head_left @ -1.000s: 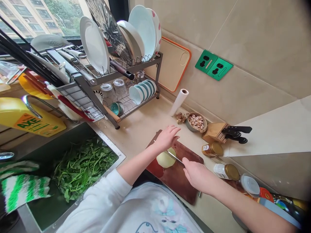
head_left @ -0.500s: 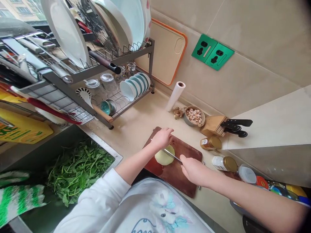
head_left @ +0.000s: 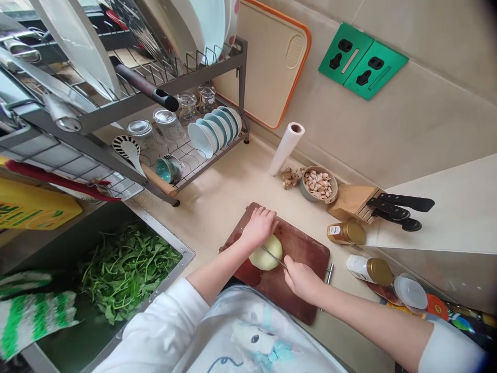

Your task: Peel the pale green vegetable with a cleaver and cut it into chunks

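Note:
A pale round vegetable (head_left: pixel 267 255) lies on a dark red-brown cutting board (head_left: pixel 303 246) on the beige counter. My left hand (head_left: pixel 258 227) rests on its far side with curled fingers, holding it down. My right hand (head_left: pixel 301 278) is closed on the handle of a knife (head_left: pixel 274 256), whose thin blade lies across the top of the vegetable.
Left is a sink (head_left: pixel 116 269) full of green leaves. A two-tier dish rack (head_left: pixel 155 98) with plates, bowls and glasses stands behind. A paper roll (head_left: pixel 286 148), garlic bowl (head_left: pixel 318 184), knife block (head_left: pixel 355 202) and jars (head_left: pixel 347 233) line the wall.
The view has tipped downward and closer. My left hand's fingers went from stretched out to curled over the vegetable. My right hand with the knife has drawn in toward the vegetable.

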`<control>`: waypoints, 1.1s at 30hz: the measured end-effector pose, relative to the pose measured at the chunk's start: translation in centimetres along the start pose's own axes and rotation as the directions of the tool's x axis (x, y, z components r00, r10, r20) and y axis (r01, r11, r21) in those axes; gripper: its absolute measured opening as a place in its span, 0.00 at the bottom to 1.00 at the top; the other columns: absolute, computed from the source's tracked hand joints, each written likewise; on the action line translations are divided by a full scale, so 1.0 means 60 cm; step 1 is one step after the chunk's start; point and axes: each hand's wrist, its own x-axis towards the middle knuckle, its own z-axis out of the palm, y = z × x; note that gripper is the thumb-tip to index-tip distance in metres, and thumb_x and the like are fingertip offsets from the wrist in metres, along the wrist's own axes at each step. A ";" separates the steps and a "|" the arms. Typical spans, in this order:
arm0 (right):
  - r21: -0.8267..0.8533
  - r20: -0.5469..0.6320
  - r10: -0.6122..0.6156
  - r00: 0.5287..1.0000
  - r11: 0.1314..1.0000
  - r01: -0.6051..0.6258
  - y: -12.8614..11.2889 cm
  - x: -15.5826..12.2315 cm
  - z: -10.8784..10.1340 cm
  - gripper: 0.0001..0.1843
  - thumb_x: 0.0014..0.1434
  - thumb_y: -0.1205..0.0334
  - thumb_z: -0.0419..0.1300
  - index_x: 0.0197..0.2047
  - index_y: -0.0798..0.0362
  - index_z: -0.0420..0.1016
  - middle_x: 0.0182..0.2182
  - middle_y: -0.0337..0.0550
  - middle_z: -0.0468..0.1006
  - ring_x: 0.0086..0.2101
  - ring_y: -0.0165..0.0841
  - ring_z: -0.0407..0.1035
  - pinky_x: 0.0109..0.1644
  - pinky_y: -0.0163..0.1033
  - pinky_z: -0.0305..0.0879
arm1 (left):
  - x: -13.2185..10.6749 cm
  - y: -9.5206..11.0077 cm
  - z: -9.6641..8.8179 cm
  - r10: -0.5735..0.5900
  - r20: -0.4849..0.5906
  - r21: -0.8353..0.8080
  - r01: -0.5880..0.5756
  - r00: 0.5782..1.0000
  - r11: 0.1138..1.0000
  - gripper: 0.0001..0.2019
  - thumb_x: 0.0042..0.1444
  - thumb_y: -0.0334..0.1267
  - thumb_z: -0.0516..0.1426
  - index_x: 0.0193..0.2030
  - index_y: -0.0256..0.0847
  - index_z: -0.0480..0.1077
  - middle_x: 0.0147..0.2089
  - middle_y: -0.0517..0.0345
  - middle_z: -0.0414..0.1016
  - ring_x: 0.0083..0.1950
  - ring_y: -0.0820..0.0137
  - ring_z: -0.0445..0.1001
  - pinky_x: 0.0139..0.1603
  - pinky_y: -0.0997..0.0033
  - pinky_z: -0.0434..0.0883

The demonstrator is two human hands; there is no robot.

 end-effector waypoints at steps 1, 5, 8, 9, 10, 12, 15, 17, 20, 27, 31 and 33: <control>0.005 -0.006 0.002 1.000 1.000 -0.002 0.003 0.005 0.007 0.05 0.62 0.66 0.45 0.40 0.55 0.59 0.29 0.45 0.76 0.27 0.33 0.70 0.27 0.36 0.47 | 0.001 0.001 0.003 0.009 -0.004 0.008 -0.009 1.000 1.000 0.10 0.61 0.38 0.48 0.47 0.41 0.65 0.46 0.50 0.71 0.55 0.58 0.63 0.59 0.48 0.56; 0.021 -0.043 0.013 0.999 1.000 -0.012 0.013 0.014 0.027 0.07 0.63 0.67 0.43 0.40 0.56 0.60 0.31 0.48 0.76 0.29 0.34 0.71 0.28 0.35 0.50 | 0.006 0.011 0.007 0.052 -0.022 0.037 -0.051 0.998 0.998 0.12 0.62 0.39 0.46 0.49 0.41 0.63 0.46 0.50 0.71 0.56 0.58 0.63 0.60 0.48 0.55; 0.030 -0.072 0.017 0.997 0.999 -0.015 0.017 0.015 0.030 0.07 0.62 0.66 0.44 0.40 0.56 0.61 0.30 0.48 0.76 0.29 0.35 0.71 0.28 0.35 0.51 | 0.013 0.014 0.008 0.054 -0.026 0.023 -0.053 0.998 0.998 0.13 0.63 0.39 0.45 0.50 0.40 0.63 0.47 0.49 0.71 0.55 0.58 0.64 0.60 0.48 0.56; 0.031 -0.083 0.017 0.996 0.999 -0.015 0.018 0.014 0.030 0.07 0.62 0.66 0.44 0.40 0.56 0.61 0.30 0.47 0.76 0.28 0.35 0.71 0.28 0.35 0.51 | 0.016 0.014 0.007 0.059 -0.030 0.016 -0.058 0.998 0.998 0.13 0.63 0.39 0.44 0.50 0.40 0.63 0.47 0.49 0.71 0.55 0.59 0.64 0.59 0.49 0.57; 0.032 -0.095 0.016 0.995 0.999 -0.013 0.018 0.014 0.030 0.07 0.62 0.66 0.44 0.40 0.56 0.61 0.30 0.47 0.76 0.28 0.35 0.72 0.28 0.35 0.51 | 0.019 0.014 0.006 0.065 -0.038 0.005 -0.065 0.997 0.998 0.13 0.63 0.39 0.44 0.51 0.40 0.62 0.47 0.48 0.71 0.54 0.59 0.65 0.59 0.51 0.58; 0.036 -0.121 0.010 0.993 0.999 -0.005 0.018 0.012 0.031 0.07 0.62 0.66 0.44 0.40 0.55 0.61 0.29 0.46 0.76 0.29 0.34 0.72 0.28 0.35 0.52 | 0.019 0.013 0.000 0.091 -0.067 -0.033 -0.093 0.994 0.995 0.13 0.62 0.38 0.44 0.51 0.40 0.62 0.48 0.49 0.70 0.53 0.61 0.66 0.57 0.55 0.62; 0.047 -0.161 -0.004 0.987 0.999 0.012 0.016 0.010 0.038 0.06 0.62 0.66 0.45 0.41 0.55 0.61 0.29 0.47 0.77 0.29 0.35 0.72 0.29 0.35 0.53 | -0.006 0.016 -0.014 0.142 -0.193 -0.145 -0.171 0.971 0.975 0.13 0.62 0.36 0.45 0.52 0.43 0.60 0.50 0.50 0.68 0.53 0.64 0.67 0.54 0.60 0.65; 0.065 -0.187 -0.012 0.982 0.998 0.024 0.013 0.008 0.045 0.06 0.62 0.66 0.45 0.41 0.55 0.61 0.30 0.47 0.77 0.30 0.35 0.73 0.30 0.35 0.54 | -0.045 0.022 -0.020 0.103 -0.338 -0.202 -0.179 0.936 0.963 0.12 0.61 0.35 0.46 0.51 0.43 0.59 0.48 0.51 0.68 0.51 0.65 0.67 0.51 0.62 0.67; 0.107 -0.223 -0.019 0.975 0.993 0.044 0.013 0.005 0.057 0.06 0.62 0.66 0.46 0.42 0.55 0.60 0.30 0.47 0.77 0.30 0.35 0.73 0.30 0.35 0.54 | -0.117 0.038 -0.009 -0.039 -0.475 -0.214 -0.073 0.879 0.974 0.08 0.58 0.36 0.51 0.45 0.43 0.60 0.40 0.53 0.66 0.45 0.65 0.68 0.46 0.63 0.68; 0.191 -0.297 -0.026 0.954 0.978 0.086 0.027 -0.003 0.078 0.06 0.63 0.64 0.44 0.42 0.54 0.59 0.31 0.45 0.77 0.31 0.34 0.72 0.29 0.35 0.51 | -0.190 0.066 0.052 -0.015 -0.265 0.056 0.031 0.964 0.998 0.19 0.54 0.47 0.56 0.51 0.43 0.63 0.50 0.47 0.66 0.54 0.55 0.63 0.54 0.53 0.61; 0.222 -0.346 -0.032 0.938 0.968 0.115 0.031 -0.008 0.084 0.07 0.63 0.64 0.43 0.41 0.53 0.59 0.32 0.45 0.76 0.31 0.33 0.71 0.30 0.35 0.51 | -0.193 0.067 0.066 0.035 -0.242 0.154 0.003 0.970 0.988 0.20 0.56 0.46 0.54 0.53 0.42 0.63 0.50 0.46 0.69 0.54 0.55 0.64 0.55 0.52 0.59; 0.236 -0.369 -0.023 0.929 0.965 0.118 0.033 -0.011 0.087 0.07 0.63 0.64 0.43 0.40 0.53 0.60 0.31 0.44 0.76 0.30 0.33 0.71 0.30 0.35 0.50 | -0.192 0.069 0.068 0.050 -0.216 0.203 -0.006 0.975 0.979 0.20 0.55 0.46 0.54 0.53 0.42 0.63 0.52 0.45 0.68 0.56 0.53 0.62 0.55 0.51 0.58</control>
